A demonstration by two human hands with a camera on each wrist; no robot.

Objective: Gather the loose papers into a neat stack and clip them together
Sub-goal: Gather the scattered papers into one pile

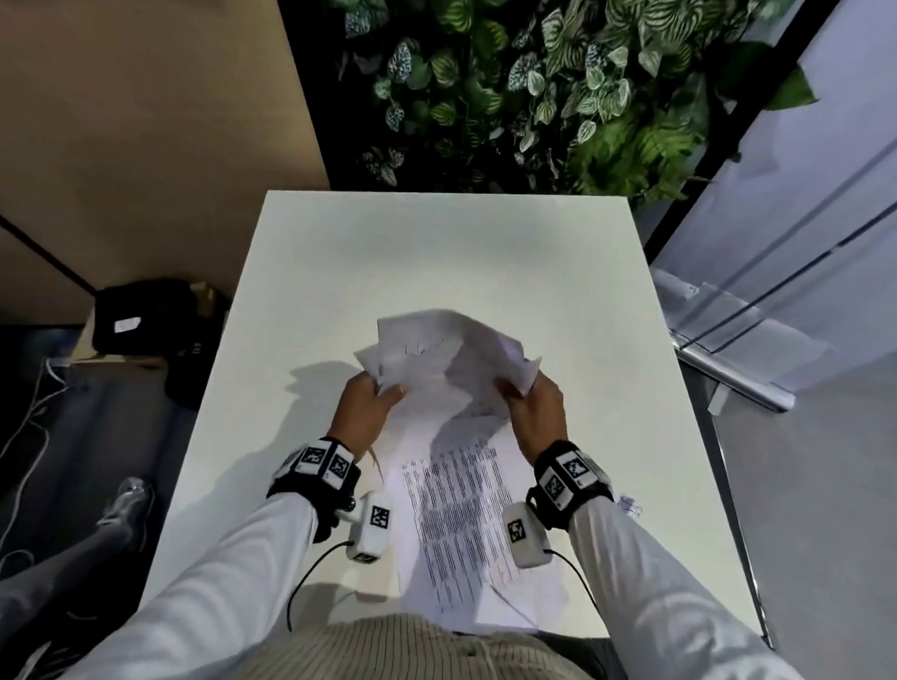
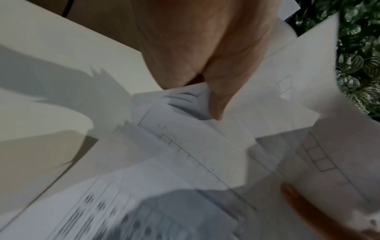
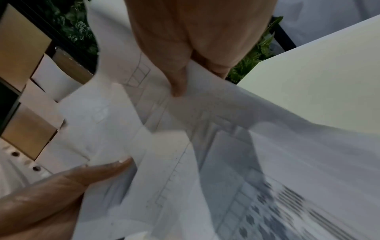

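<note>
- Loose white printed paper sheets, crumpled and fanned unevenly, lifted at their far end
- Near end with dense black text trails onto the white surface

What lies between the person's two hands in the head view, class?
In the head view, the loose papers span the gap between the left hand and the right hand; each hand grips one side, above the white table.

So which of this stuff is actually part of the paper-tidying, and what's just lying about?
Part of the job:
- loose papers, held up by the left hand and right hand
- printed sheet on the table

Just around:
- leafy plants
- black box on the floor
</note>
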